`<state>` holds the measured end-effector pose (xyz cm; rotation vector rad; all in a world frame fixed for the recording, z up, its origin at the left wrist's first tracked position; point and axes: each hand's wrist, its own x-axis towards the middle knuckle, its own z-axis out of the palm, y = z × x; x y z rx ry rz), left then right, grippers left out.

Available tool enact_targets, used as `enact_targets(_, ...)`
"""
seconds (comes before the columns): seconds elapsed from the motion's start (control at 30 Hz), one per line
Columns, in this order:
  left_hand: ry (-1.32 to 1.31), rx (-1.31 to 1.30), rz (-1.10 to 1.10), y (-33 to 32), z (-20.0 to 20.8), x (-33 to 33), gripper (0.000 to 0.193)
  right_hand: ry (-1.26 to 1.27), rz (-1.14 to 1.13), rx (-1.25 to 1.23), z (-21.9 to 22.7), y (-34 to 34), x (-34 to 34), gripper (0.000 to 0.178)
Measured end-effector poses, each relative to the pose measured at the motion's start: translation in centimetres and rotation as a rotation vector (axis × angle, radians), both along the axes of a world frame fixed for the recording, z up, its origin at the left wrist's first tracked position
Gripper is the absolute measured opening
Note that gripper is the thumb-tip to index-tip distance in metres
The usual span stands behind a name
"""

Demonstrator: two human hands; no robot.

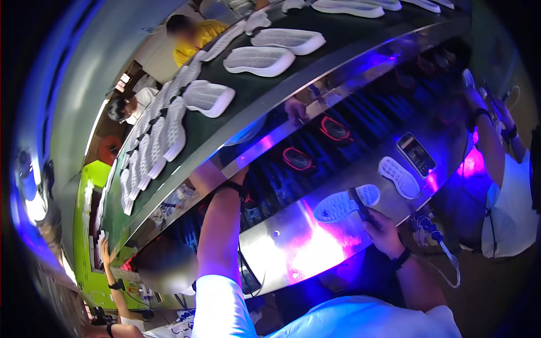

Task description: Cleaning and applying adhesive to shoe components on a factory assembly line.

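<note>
My right hand (pixel 384 232) is closed around the handle of a dark brush (pixel 365 210). The brush head lies across a white shoe sole (pixel 336 207) on the metal ledge, toward its right end. Just right of it is a second white sole (pixel 399 178). My left arm stretches forward over the ledge and rollers to the metal rail. Little of my left hand (pixel 241 176) shows past the black wristband, and its fingers are hidden at the rail.
A green belt (pixel 225 90) beyond the rail carries several white soles. Red-edged dark pieces (pixel 297 159) sit on the lower rollers. One phone (pixel 416 154) lies on the ledge, another (pixel 248 273) by my left arm. Co-workers are on both sides and across the belt.
</note>
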<state>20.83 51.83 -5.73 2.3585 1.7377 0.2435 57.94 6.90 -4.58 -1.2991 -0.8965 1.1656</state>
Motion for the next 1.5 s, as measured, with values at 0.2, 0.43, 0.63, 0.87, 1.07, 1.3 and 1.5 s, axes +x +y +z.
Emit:
enact_targets(0.2, -0.285, -0.412, 0.201, -5.8, 2.9, 18.0, 0.049, 0.086, -0.017, 0.064, -1.0, -0.1, 0.6, 0.044)
enact_targets(0.43, -0.176, -0.042, -0.022, -7.4, 6.4, 13.7, 0.046, -0.102, 0.001, 0.109, -1.0, -0.1, 1.4, 0.045)
enact_targets(0.63, -0.087, -0.406, 0.358, -9.4, 8.5, 10.1, 0.043, -0.227, 0.009, 0.193, -0.7, -0.4, 2.3, 0.048)
enact_targets(0.87, 0.220, 0.190, 0.008, -6.4, 8.2, 21.6, 0.058, -0.091, -0.163, 0.093, -1.6, 0.0, 1.1, 0.047)
enact_targets(1.07, -0.471, -0.483, 0.181, -6.6, 6.2, 32.7, 0.052, -0.115, -0.188, 0.052, -1.3, 0.4, 0.7, 0.044)
enact_targets(1.3, -1.203, -0.819, 0.324, -9.3, 4.2, 24.4, 0.031, -0.103, -0.177, 0.075, -0.9, 0.4, 0.8, 0.042)
enact_targets(1.5, -2.065, -1.473, -0.297, -27.8, 6.3, 12.5, 0.042, -0.074, -0.139, 0.084, -1.2, 0.5, 1.7, 0.042)
